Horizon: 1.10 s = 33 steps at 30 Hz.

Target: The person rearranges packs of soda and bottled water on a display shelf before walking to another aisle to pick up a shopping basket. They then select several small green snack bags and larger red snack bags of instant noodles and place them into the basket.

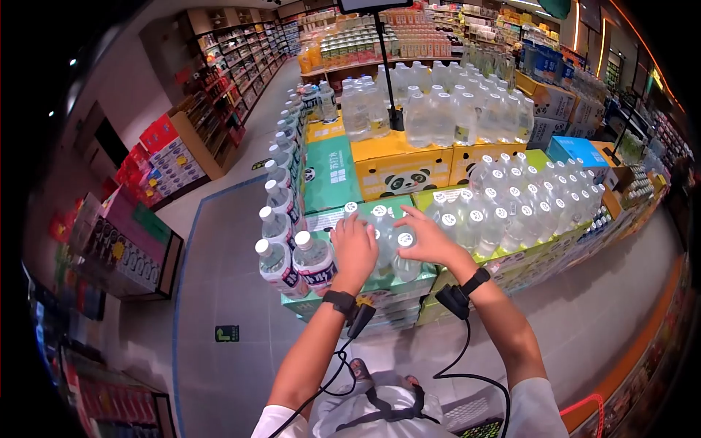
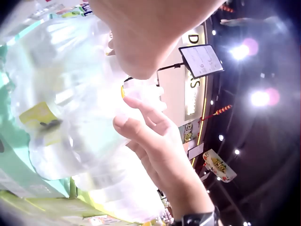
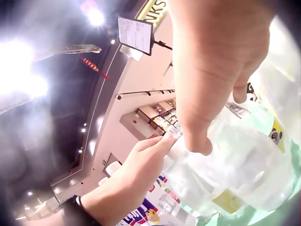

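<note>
In the head view my left hand (image 1: 355, 248) lies over the tops of clear, white-capped bottles on a green carton (image 1: 328, 175), its fingers reaching forward. The right wrist view shows its fingers extended together, the tips right at a bottle top. My right hand (image 1: 432, 242) comes in from the right, thumb and forefinger spread wide about the top of a clear bottle (image 1: 407, 269). Its cap shows between them, nearer the thumb. In the left wrist view this right hand (image 2: 157, 141) has thumb and forefinger apart, overlapping overexposed bottles (image 2: 89, 117).
Purple-labelled bottles (image 1: 314, 266) line the left edge. Yellow panda cartons (image 1: 401, 171) bear more clear bottles behind, and another bottle group (image 1: 511, 208) stands to the right. A thin black sign pole (image 1: 387, 69) rises between them. Cables hang from both wrist cameras.
</note>
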Tool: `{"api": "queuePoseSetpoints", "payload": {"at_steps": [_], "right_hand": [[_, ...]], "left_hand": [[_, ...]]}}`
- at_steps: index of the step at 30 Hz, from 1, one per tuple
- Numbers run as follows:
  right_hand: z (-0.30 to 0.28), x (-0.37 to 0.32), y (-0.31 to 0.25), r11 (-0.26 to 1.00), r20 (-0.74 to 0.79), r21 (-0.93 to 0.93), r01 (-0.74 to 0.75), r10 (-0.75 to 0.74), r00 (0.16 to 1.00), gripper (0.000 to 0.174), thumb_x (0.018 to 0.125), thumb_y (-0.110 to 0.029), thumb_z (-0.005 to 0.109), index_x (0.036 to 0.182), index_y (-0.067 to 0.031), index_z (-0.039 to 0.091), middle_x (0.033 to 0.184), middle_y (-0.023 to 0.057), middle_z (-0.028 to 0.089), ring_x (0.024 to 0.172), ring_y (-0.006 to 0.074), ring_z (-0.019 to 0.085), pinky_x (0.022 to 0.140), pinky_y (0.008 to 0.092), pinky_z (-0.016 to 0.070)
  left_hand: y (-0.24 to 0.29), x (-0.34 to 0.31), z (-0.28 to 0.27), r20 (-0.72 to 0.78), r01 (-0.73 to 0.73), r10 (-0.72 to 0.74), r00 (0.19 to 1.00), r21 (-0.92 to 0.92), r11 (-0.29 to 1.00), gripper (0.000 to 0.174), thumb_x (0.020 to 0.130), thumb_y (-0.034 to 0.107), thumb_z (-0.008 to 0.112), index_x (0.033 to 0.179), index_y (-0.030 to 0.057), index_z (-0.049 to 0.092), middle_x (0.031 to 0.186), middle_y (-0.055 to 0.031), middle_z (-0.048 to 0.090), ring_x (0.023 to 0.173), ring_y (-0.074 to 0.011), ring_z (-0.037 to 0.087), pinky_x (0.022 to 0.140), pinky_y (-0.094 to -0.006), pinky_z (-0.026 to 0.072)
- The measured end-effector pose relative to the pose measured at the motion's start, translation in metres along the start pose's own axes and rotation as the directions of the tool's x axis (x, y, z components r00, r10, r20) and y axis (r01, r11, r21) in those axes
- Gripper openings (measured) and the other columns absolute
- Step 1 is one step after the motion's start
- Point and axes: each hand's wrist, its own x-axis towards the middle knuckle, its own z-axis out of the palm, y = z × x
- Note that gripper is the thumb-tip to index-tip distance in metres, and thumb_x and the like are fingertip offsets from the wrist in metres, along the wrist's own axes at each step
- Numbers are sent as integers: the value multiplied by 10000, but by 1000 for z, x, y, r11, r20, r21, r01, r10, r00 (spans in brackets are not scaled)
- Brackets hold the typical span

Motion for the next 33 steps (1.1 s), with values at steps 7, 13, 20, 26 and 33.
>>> {"api": "queuePoseSetpoints", "payload": {"at_steps": [7, 13, 20, 26, 33], "right_hand": [[-12, -7, -8, 993, -47, -120, -11, 5, 999, 365, 705, -89, 757, 1058, -16, 696, 1358, 250, 555, 1240, 386, 556, 987, 413, 490], [-7, -10, -5, 989, -47, -148, -28, 22, 999, 388, 708, -57, 742, 1088, -1, 690, 1360, 265, 546, 1018, 393, 674, 878, 406, 548], [-18, -10, -10, 995, 11, -71, -64, 65, 998, 394, 702, -19, 726, 1095, 2, 695, 1365, 230, 559, 975, 344, 697, 830, 370, 561], [-21, -4, -13, 995, 24, -55, -83, 84, 996, 369, 693, -36, 733, 1056, 25, 705, 1359, 234, 553, 958, 363, 699, 833, 387, 570], [-23, -11, -27, 983, 9, -89, -162, 163, 987, 335, 706, -61, 734, 1029, 19, 694, 1370, 227, 554, 1110, 383, 631, 910, 405, 532]], "left_hand": [[16, -22, -21, -53, -180, 193, 980, 197, 964, 374, 892, 300, 667, 1132, 17, 623, 1195, -144, 612, 1100, -408, 521, 871, -488, 453], [15, -36, -23, -8, -223, 230, 973, 219, 950, 468, 808, 194, 740, 1206, 3, 584, 1247, -135, 587, 1110, -390, 506, 876, -472, 450], [18, -41, -30, -11, -228, 236, 972, 215, 949, 466, 716, -16, 647, 1179, -32, 591, 1236, -127, 594, 1066, -350, 515, 869, -435, 444], [13, -38, -37, -12, -225, 228, 974, 123, 967, 486, 668, -94, 630, 1149, -28, 614, 1219, -121, 605, 1050, -341, 517, 863, -422, 455], [15, -35, -44, 61, -208, 203, 977, 74, 975, 458, 648, -100, 636, 1099, -19, 636, 1184, -118, 619, 1021, -339, 522, 847, -425, 458]]}}
